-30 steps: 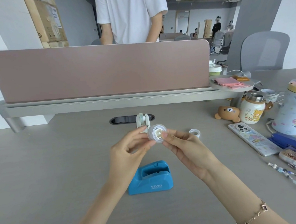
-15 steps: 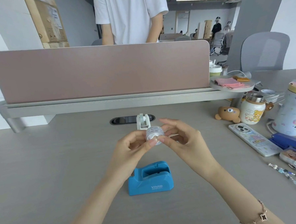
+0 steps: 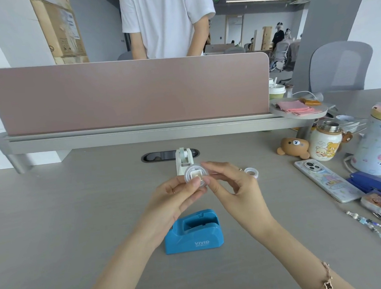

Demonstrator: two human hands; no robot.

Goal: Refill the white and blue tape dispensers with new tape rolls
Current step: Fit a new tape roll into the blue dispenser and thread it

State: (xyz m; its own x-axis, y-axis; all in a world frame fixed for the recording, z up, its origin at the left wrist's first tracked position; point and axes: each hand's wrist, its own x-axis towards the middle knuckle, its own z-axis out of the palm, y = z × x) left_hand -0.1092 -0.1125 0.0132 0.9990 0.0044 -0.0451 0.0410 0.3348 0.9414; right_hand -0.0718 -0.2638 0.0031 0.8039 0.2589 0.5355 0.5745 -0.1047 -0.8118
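Tape roll [image 3: 195,177] now face-on, pinched in left hand [image 3: 172,202]; right hand [image 3: 236,186] fingers curled, pinching its edge

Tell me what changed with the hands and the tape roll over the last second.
The tape roll, edge-on half a second ago, is turned flat face toward the camera again. The left hand keeps pinching it; the right hand has eased back, fingertips at its rim. The blue dispenser, white dispenser and spare roll stayed put.

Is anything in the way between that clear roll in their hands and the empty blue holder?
Nothing visible. The tape roll is held above the desk, and the blue dispenser sits just below the left hand, slot open on top.
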